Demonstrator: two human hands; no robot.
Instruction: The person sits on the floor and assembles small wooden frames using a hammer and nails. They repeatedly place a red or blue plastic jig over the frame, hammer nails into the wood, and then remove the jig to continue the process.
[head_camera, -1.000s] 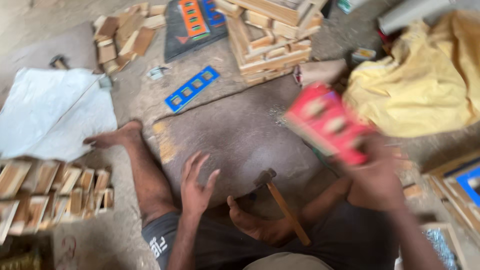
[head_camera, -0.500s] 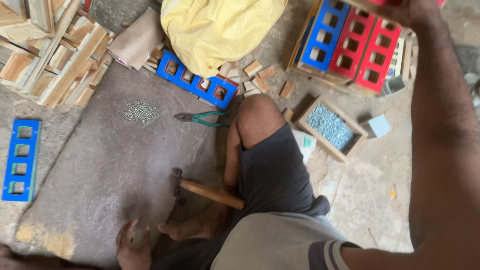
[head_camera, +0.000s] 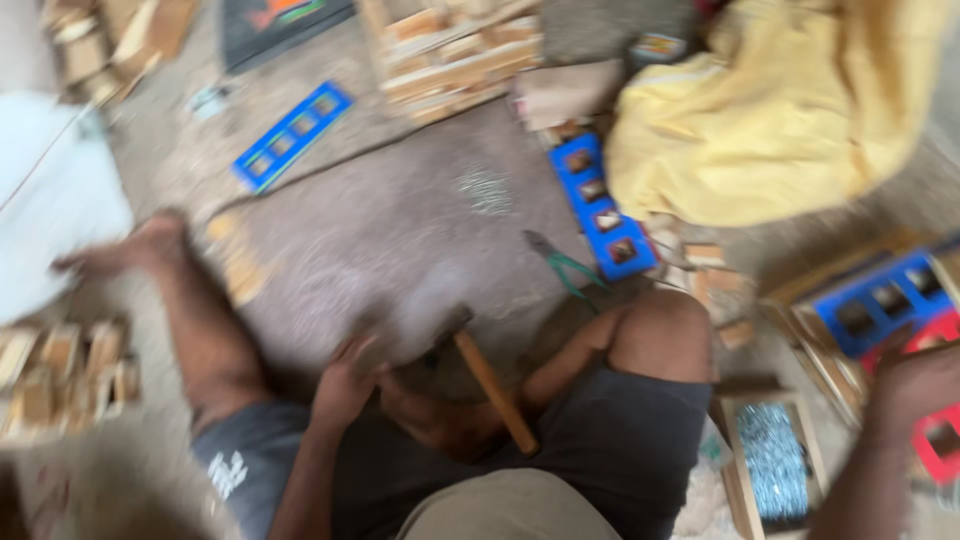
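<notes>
Here, seated on the floor, legs spread. Left hand low between the thighs, fingers loosely curled and holding nothing, blurred. Hammer lies just beside those fingers, its wooden handle slanting back toward the lap, head near the fingertips; touching or apart, cannot tell. Right hand far out at the frame edge, resting on a red frame with square openings; its fingers are blurred, grip cannot be told. Just beyond that hand, a blue frame. Below it, a wooden tray of nails. Ahead of the left fingers, green-handled pliers, another blue frame, yellow cloth.
</notes>
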